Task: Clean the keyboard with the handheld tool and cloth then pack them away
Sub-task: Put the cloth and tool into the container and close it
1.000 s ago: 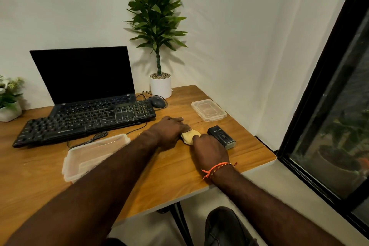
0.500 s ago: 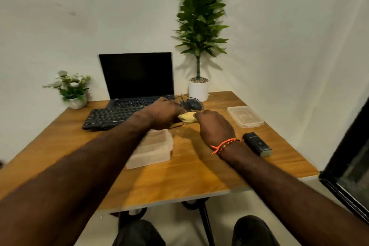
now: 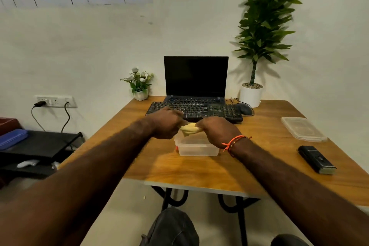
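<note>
A folded yellow cloth (image 3: 189, 128) hangs between both hands just above the clear plastic container (image 3: 197, 149) on the wooden desk (image 3: 249, 162). My left hand (image 3: 166, 124) grips the cloth's left end and my right hand (image 3: 217, 132) grips its right end. Behind them lies the black keyboard (image 3: 211, 111), in front of an open laptop (image 3: 196, 77). The black handheld tool (image 3: 316, 159) lies flat on the desk at the right, away from both hands.
The container's clear lid (image 3: 303, 129) lies at the desk's right side. A mouse (image 3: 244, 109) and a tall potted plant (image 3: 252, 94) stand at the back right, a small flower pot (image 3: 140, 94) at the back left. A black shelf (image 3: 38, 146) stands left of the desk.
Both hands have carried the cloth from the desk's right side, beside the handheld tool, leftward to above the plastic container. The camera view has swung left.
</note>
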